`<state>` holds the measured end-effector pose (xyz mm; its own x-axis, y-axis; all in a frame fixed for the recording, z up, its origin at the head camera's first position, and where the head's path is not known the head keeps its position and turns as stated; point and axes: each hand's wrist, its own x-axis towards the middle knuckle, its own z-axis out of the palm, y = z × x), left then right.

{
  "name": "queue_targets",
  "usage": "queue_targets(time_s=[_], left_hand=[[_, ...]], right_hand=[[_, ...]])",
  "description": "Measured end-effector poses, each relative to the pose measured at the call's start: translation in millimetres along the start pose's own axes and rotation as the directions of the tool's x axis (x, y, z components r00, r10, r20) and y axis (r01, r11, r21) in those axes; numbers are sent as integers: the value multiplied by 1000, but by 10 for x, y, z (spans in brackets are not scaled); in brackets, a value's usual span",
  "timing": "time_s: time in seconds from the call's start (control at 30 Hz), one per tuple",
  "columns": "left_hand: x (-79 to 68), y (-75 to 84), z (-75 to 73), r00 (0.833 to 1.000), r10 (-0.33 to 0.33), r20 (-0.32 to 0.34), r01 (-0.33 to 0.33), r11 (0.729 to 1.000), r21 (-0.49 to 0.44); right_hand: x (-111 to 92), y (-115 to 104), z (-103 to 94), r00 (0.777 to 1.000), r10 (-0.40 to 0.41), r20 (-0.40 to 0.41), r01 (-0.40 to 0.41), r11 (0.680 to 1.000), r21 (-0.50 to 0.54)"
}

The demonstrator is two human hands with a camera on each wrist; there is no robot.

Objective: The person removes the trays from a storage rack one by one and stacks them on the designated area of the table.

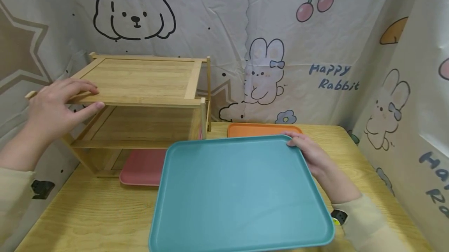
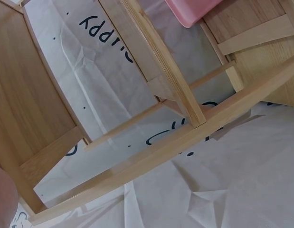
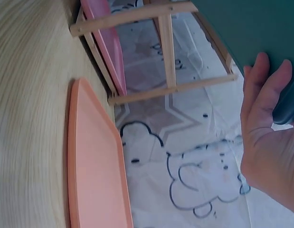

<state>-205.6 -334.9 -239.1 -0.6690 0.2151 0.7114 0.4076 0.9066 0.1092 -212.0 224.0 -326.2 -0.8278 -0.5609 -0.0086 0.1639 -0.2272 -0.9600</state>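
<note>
A blue-green rectangular tray (image 1: 238, 193) is tilted up in front of the wooden shelf rack. My right hand (image 1: 310, 152) grips it at the far right corner, with the thumb on the upper face. In the right wrist view, fingers (image 3: 270, 88) of that hand press the tray's underside. My left hand (image 1: 57, 107) holds the front left edge of the rack's top shelf (image 1: 144, 76), fingers above and thumb at the front. A pink tray (image 1: 144, 168) lies on the rack's bottom level, its right part hidden behind the blue-green tray.
An orange tray (image 1: 263, 129) lies at the back of the wooden table (image 1: 87, 209), right of the rack. The middle shelf (image 1: 147, 125) has bare wood showing. A printed cloth (image 1: 224, 14) hangs behind and along both sides.
</note>
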Motion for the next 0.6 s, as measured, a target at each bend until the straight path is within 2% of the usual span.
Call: queue_targets(time_s=[0.33, 0.6], left_hand=[[11, 32, -3, 1000, 0, -5, 1, 1000, 26], [16, 32, 6, 1000, -6, -3, 6, 1000, 5]], right_hand=[[-234, -98, -264, 999, 25, -42, -26, 1000, -18], [-459, -225, -415, 992, 45, -119, -53, 996, -66]])
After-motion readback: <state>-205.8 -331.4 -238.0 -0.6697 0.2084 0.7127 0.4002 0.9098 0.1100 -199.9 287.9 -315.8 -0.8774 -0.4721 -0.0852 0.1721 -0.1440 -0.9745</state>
